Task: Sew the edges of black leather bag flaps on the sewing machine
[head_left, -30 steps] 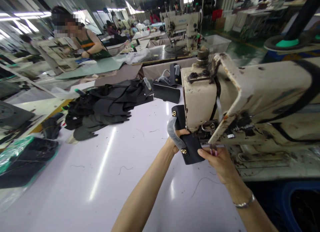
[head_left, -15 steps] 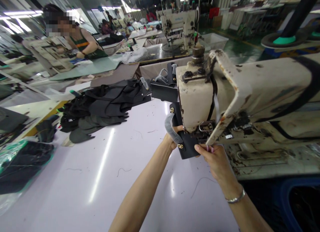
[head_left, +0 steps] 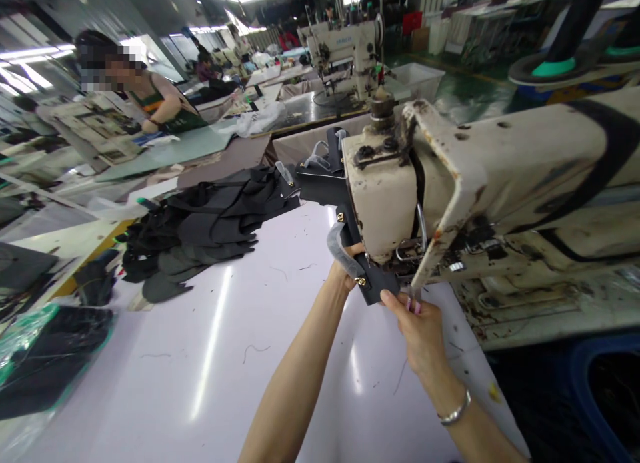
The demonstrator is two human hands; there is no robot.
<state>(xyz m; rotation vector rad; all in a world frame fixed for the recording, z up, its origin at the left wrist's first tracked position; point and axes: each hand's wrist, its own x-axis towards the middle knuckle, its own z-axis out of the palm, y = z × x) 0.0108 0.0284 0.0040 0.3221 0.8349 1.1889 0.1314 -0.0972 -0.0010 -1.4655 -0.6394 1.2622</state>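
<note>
A black bag panel (head_left: 379,286) lies under the head of a worn cream sewing machine (head_left: 383,196). It carries a curved handle (head_left: 340,250) wrapped in cloudy plastic, with gold fittings at both ends. My left hand (head_left: 346,273) is closed at the panel's far left side, fingers partly hidden behind the handle and panel. My right hand (head_left: 417,326) pinches the panel's near right corner between thumb and fingers. Something small and pink (head_left: 412,306) shows among the right fingers; its kind is unclear. The needle area is hidden by the machine's head.
Dark cut pieces (head_left: 215,216) are heaped to the left on the white tabletop (head_left: 240,383). More black panels with handles (head_left: 320,183) lie behind the machine. A plastic-wrapped dark bundle (head_left: 50,356) sits at the left edge. Beyond, a co-worker (head_left: 165,103) sits at another machine.
The panel's near edge has moved slightly away from me, further under the machine head, and both hands have gone with it. The whole view has shifted a little.
</note>
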